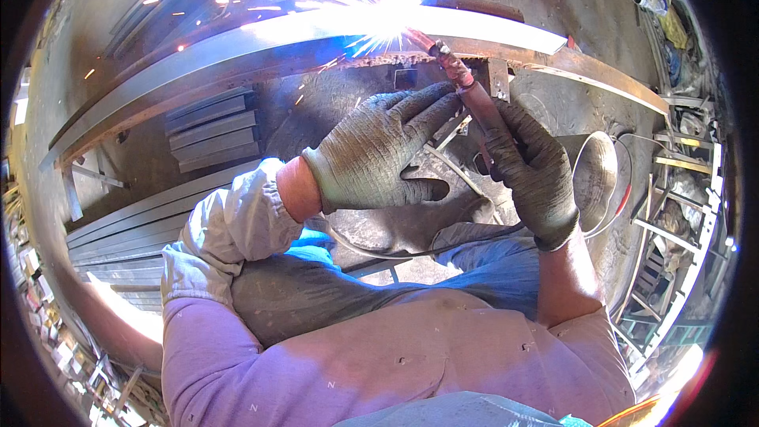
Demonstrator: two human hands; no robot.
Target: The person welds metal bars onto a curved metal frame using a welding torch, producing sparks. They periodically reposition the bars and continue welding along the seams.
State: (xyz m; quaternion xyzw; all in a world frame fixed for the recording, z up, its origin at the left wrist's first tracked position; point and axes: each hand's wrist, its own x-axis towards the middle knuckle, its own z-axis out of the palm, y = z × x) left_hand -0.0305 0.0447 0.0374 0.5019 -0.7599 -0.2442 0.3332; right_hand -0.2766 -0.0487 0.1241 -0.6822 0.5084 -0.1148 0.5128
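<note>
In my gloved right hand is a reddish-brown welding torch, its handle gripped by closed fingers. The torch slants up and left to a blinding arc on a long metal bar. Sparks fly out mostly to the left, and glare hides the tip and the joint. My left hand, in a dirty knit glove, lies palm down in the air with fingers stretched and thumb apart. Its fingertips reach beside the torch; whether they touch it I cannot tell.
A rusty beam runs under the bar. Stacked grey metal profiles lie at the left. On the right stand a bucket-like container, a loose cable and a light metal frame. My knees are just below the hands.
</note>
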